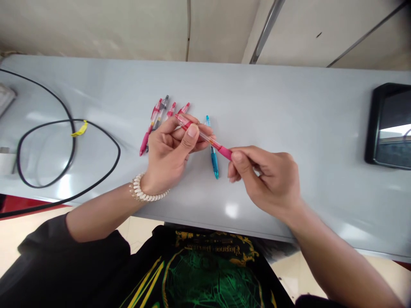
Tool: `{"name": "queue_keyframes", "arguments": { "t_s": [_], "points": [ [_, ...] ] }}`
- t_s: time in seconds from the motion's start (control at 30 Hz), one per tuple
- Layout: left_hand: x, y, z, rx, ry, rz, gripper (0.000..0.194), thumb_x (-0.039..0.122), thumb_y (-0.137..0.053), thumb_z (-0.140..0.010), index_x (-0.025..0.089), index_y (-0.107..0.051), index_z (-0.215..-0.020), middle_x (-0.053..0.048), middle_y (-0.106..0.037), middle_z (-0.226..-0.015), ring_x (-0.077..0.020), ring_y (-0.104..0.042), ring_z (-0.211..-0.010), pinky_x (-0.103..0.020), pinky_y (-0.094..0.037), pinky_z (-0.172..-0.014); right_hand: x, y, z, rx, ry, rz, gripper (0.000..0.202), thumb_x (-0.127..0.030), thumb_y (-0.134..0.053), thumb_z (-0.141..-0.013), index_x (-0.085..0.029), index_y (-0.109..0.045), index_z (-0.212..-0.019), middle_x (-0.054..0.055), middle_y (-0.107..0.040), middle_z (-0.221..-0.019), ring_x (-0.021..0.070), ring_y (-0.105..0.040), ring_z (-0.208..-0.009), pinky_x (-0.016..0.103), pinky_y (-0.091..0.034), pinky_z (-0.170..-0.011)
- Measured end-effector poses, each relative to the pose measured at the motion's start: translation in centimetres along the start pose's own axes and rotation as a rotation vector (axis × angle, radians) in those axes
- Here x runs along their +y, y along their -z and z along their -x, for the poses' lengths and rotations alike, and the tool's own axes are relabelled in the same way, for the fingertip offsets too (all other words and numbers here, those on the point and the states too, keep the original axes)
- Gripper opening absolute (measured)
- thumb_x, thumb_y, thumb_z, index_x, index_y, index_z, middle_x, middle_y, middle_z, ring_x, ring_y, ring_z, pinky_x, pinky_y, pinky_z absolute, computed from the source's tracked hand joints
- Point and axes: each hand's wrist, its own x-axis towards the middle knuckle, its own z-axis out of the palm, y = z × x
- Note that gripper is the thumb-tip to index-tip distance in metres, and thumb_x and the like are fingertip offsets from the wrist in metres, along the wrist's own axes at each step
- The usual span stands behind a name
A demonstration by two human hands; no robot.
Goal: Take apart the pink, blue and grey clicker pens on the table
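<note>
Both my hands hold one pink pen (208,139) with a clear barrel above the grey table (289,111). My left hand (171,154) pinches its clear upper end between thumb and fingers. My right hand (266,179) grips the pink rubber grip end with thumb and forefinger. A blue pen (213,161) lies on the table just below the held pen. Behind my left hand lie several more pens (157,119), pink ones and a grey one, side by side.
A black cable (69,128) with a yellow tag (79,129) loops across the table's left part. A black device with a glossy screen (390,126) sits at the right edge. A wall runs behind the table.
</note>
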Motion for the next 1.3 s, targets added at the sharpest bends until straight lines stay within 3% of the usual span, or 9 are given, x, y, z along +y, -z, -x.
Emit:
{"name": "queue_keyframes", "arguments": {
  "t_s": [0.2, 0.4, 0.53, 0.67, 0.77, 0.87, 1.1, 1.23, 1.3],
  "points": [
    [0.0, 0.0, 0.0, -0.016, -0.018, 0.031, 0.020, 0.042, -0.084, -0.094, 0.028, -0.074, -0.103, 0.000, -0.083, -0.103, -0.0187, -0.081, -0.095, -0.031, -0.070, -0.086, -0.3, -0.1, -0.1, 0.035, -0.001, -0.029, 0.016, -0.039, -0.067, -0.104, -0.025, -0.077, -0.102, 0.001, -0.079, -0.083, 0.0142, -0.074, -0.070, 0.025, -0.059, -0.062],
    [-0.1, 0.3, -0.2, -0.142, -0.003, 0.120, 0.010, 0.035, -0.079, -0.099, 0.029, -0.078, -0.106, 0.000, -0.080, -0.099, -0.0183, -0.081, -0.092, -0.029, -0.069, -0.081, -0.7, 0.2, -0.5, -0.262, -0.336, -0.583, 0.047, -0.050, -0.063, -0.106, -0.018, -0.066, -0.071, -0.003, -0.065, -0.060, 0.0089, -0.060, -0.043, 0.022, -0.051, -0.045],
    [0.6, 0.6, -0.9, -0.183, 0.072, 0.189, 0.021, 0.044, -0.082, -0.095, 0.028, -0.074, -0.105, 0.000, -0.074, -0.089, -0.0185, -0.076, -0.081, -0.033, -0.067, -0.078, -0.3, -0.6, -0.6, -0.285, -0.309, -0.662, 0.041, -0.053, -0.064, -0.104, -0.018, -0.075, -0.086, 0.002, -0.077, -0.077, 0.0138, -0.073, -0.066, 0.027, -0.061, -0.063],
    [2.7, 1.5, -1.9, -0.116, 0.220, 0.268, 0.035, 0.058, -0.073, -0.096, 0.025, -0.066, -0.091, 0.004, -0.046, -0.060, -0.0070, -0.039, -0.045, -0.022, -0.045, -0.044, 0.4, -1.0, -0.6, -0.098, -0.239, -0.399, 0.032, -0.052, -0.068, -0.103, -0.022, -0.077, -0.110, 0.006, -0.083, -0.108, 0.0183, -0.078, -0.096, 0.030, -0.063, -0.078],
    [4.0, 2.3, -2.2, -0.120, 0.266, 0.299, 0.037, 0.057, -0.063, -0.098, 0.023, -0.060, -0.083, 0.007, -0.020, -0.052, -0.0064, -0.010, -0.042, -0.023, -0.017, -0.033, 0.8, -0.7, -0.6, 0.085, -0.177, -0.207, 0.027, -0.048, -0.069, -0.102, -0.023, -0.074, -0.098, 0.004, -0.081, -0.095, 0.0179, -0.076, -0.088, 0.030, -0.061, -0.074],
    [4.3, 2.9, -2.2, -0.172, 0.299, 0.305, 0.028, 0.050, -0.061, -0.096, 0.024, -0.059, -0.085, 0.008, -0.011, -0.049, -0.0074, -0.001, -0.042, -0.024, -0.011, -0.033, 1.1, -0.7, -0.6, 0.117, -0.120, -0.112, 0.023, -0.040, -0.066, -0.105, -0.023, -0.071, -0.091, 0.002, -0.077, -0.087, 0.0167, -0.073, -0.081, 0.030, -0.059, -0.073],
    [3.7, 3.5, -2.5, -0.224, 0.358, 0.208, 0.032, 0.057, -0.059, -0.095, 0.027, -0.067, -0.091, 0.005, -0.030, -0.045, -0.0116, -0.026, -0.037, -0.030, -0.036, -0.040, 1.4, -1.7, 0.0, -0.004, 0.123, 0.072, 0.010, -0.019, -0.060, -0.102, -0.023, -0.069, -0.099, 0.002, -0.074, -0.088, 0.0186, -0.066, -0.084, 0.034, -0.054, -0.080],
    [3.5, 2.6, -2.6, -0.167, 0.336, 0.150, 0.031, 0.058, -0.067, -0.091, 0.027, -0.065, -0.090, 0.006, -0.031, -0.053, -0.0096, -0.023, -0.039, -0.026, -0.024, -0.038, 1.7, -1.9, 0.3, -0.138, 0.246, 0.191, 0.016, -0.027, -0.060, -0.105, -0.021, -0.072, -0.114, 0.006, -0.070, -0.091, 0.0202, -0.059, -0.081, 0.036, -0.052, -0.081],
    [3.1, 2.3, -2.6, -0.121, 0.242, 0.082, 0.026, 0.043, -0.079, -0.087, 0.029, -0.062, -0.101, 0.004, -0.047, -0.065, -0.0104, -0.041, -0.048, -0.025, -0.036, -0.046, 1.8, -1.9, 0.4, -0.227, 0.265, 0.298, 0.019, -0.030, -0.062, -0.104, -0.019, -0.074, -0.114, 0.007, -0.068, -0.091, 0.0214, -0.056, -0.081, 0.036, -0.050, -0.079]
  ]
}}
